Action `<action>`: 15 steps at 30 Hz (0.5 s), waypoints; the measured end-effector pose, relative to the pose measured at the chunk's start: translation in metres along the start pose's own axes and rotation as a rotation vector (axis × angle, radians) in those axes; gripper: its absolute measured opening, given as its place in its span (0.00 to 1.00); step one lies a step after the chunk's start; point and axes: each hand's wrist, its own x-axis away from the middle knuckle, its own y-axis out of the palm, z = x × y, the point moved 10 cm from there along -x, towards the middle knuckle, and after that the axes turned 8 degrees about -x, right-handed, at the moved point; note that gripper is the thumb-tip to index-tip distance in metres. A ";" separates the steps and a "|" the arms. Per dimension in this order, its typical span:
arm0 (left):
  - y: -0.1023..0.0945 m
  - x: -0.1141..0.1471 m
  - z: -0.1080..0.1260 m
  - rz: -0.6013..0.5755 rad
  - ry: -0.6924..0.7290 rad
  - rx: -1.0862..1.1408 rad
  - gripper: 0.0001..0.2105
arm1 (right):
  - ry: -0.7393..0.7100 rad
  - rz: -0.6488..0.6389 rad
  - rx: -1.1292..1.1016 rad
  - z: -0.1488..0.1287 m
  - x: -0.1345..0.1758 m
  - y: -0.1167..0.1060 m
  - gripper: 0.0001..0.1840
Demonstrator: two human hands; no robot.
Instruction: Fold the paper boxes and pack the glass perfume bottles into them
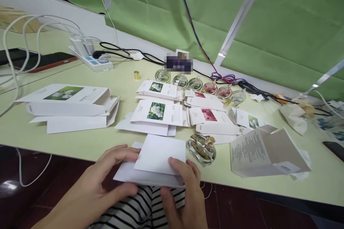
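The left hand (pixel 104 173) and right hand (pixel 189 186) hold a folded piece of blank white paperboard (pixel 157 152) at the table's (pixel 223 171) near edge, fingers over it and thumbs below, probably to steady it from both sides. A glass perfume bottle (pixel 199 149) with a gold sprayer sits just right of it, seemingly for easy reach. Flower-printed cartons (pixel 158 111) lie in overlapping stacks, likely to save space; beyond, round bottles (pixel 180 82) form a row, perhaps leaving the front free.
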 end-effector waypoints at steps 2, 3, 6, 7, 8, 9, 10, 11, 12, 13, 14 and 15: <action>0.000 -0.001 0.001 0.022 -0.010 -0.063 0.21 | 0.016 -0.013 -0.020 0.002 -0.001 0.000 0.19; 0.000 -0.001 0.001 0.027 -0.008 -0.086 0.20 | 0.038 -0.008 -0.044 0.005 -0.002 -0.001 0.20; 0.000 -0.004 -0.003 0.005 0.032 -0.140 0.18 | 0.129 0.051 -0.144 0.015 -0.002 -0.010 0.22; 0.000 -0.004 -0.003 -0.016 0.066 -0.172 0.16 | 0.152 0.068 -0.175 0.018 -0.001 -0.012 0.22; 0.000 -0.005 -0.002 -0.038 0.114 -0.210 0.15 | 0.169 0.078 -0.201 0.020 -0.001 -0.013 0.23; 0.000 -0.006 0.001 -0.049 0.170 -0.243 0.13 | 0.181 0.083 -0.223 0.022 0.000 -0.013 0.23; -0.001 -0.006 0.006 -0.048 0.231 -0.264 0.11 | 0.188 0.085 -0.240 0.022 0.001 -0.012 0.22; -0.002 -0.006 0.012 -0.045 0.294 -0.273 0.09 | 0.191 0.087 -0.250 0.023 0.002 -0.012 0.21; -0.002 -0.006 0.019 -0.037 0.355 -0.269 0.08 | 0.192 0.089 -0.254 0.022 0.003 -0.012 0.20; -0.002 -0.005 0.026 -0.031 0.409 -0.255 0.08 | 0.188 0.089 -0.250 0.022 0.003 -0.012 0.20; -0.002 -0.004 0.033 -0.026 0.455 -0.231 0.08 | 0.173 0.090 -0.236 0.020 0.003 -0.013 0.20; -0.002 -0.003 0.038 -0.021 0.484 -0.199 0.08 | 0.143 0.089 -0.209 0.017 0.002 -0.015 0.21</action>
